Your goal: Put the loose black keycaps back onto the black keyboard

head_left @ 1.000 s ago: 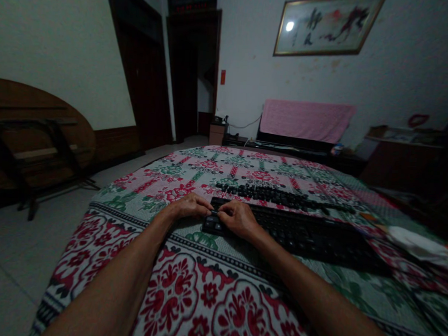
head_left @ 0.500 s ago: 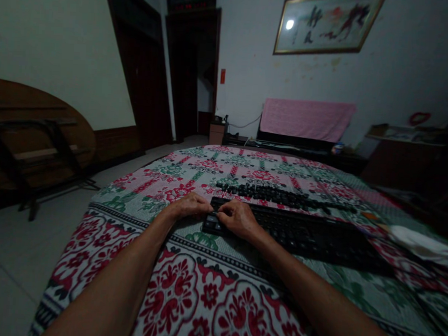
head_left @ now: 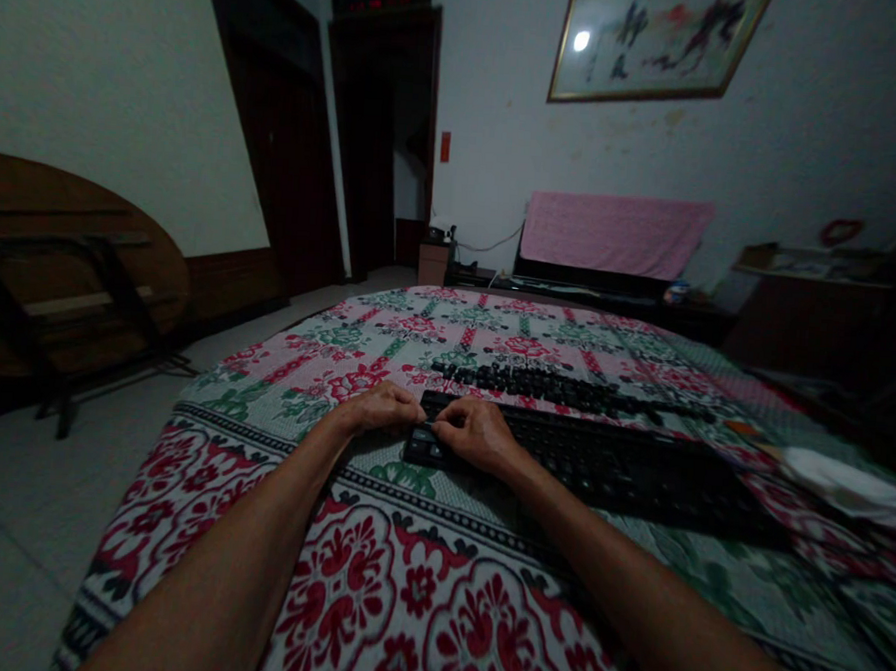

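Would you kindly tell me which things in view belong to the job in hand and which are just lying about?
Seemingly in the job:
keyboard, left hand and right hand at its left end
loose black pieces, beyond it

Apparently just lying about:
towel, by the far wall
white thing, right
round table, tilted, left

Both your arms are bare and reach forward over the cloth-covered surface (head_left: 378,517), drawing together as they go. Your left forearm (head_left: 234,535) starts just inside its left edge and slants inward; your right forearm (head_left: 616,570) comes in from the near right. Your left hand (head_left: 382,409) is back-up, its fingers (head_left: 411,414) bunched and aimed right. Your right hand (head_left: 479,437) faces it, knuckles raised, thumb and forefinger curled together. Your fingertips sit close; whether they touch each other is too dim to tell.
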### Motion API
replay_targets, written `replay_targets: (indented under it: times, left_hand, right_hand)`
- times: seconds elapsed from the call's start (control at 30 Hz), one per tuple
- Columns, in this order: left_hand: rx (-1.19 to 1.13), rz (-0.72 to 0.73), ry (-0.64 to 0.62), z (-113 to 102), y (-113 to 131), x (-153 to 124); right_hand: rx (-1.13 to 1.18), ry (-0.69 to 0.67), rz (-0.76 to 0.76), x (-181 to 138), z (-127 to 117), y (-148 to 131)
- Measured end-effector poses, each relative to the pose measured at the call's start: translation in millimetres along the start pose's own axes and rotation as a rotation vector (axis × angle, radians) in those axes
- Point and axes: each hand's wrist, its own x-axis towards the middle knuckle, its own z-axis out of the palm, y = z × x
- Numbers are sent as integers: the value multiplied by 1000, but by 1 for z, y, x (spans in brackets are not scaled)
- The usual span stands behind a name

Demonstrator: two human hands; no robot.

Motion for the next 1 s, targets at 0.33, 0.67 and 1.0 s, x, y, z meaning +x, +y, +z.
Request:
replay_targets:
  times: [0.33,0.67,1.0]
  left_hand:
    - [60,-11,18,3,8,-3]
    - [32,-6,6,1,2,0]
    - [6,15,23,4,8,-4]
  right_hand:
    - [11,-24,3,-1,-2,-1]
    - [3,-18,-7,0,0,1]
    - [-9,21,-62,1,-3,1]
